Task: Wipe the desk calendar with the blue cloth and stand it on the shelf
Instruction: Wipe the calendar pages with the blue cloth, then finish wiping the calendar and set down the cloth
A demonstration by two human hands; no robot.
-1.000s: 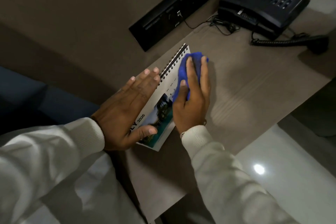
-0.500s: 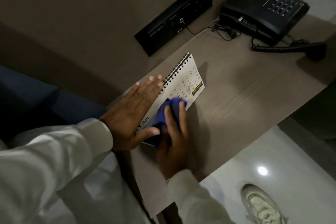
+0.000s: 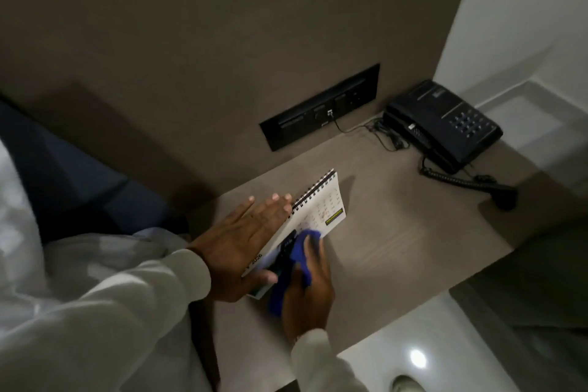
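Note:
A white spiral-bound desk calendar (image 3: 321, 207) lies flat on the brown shelf (image 3: 397, 248), its wire binding toward the wall. My left hand (image 3: 245, 242) rests flat on its left side, fingers spread, pinning it down. My right hand (image 3: 308, 293) presses the blue cloth (image 3: 299, 261) against the calendar's near half, covering the picture there. The far half with the date grid and a yellow label shows uncovered.
A black telephone (image 3: 445, 124) sits at the shelf's far right, its handset (image 3: 496, 194) lying off the cradle on a coiled cord. A black socket panel (image 3: 321, 108) is set in the wall behind. White floor (image 3: 429, 344) lies beyond the shelf's near edge.
My right hand dragged the blue cloth from the calendar's far end down to its near half. The left hand stayed pressed on the calendar. The camera view pulled back.

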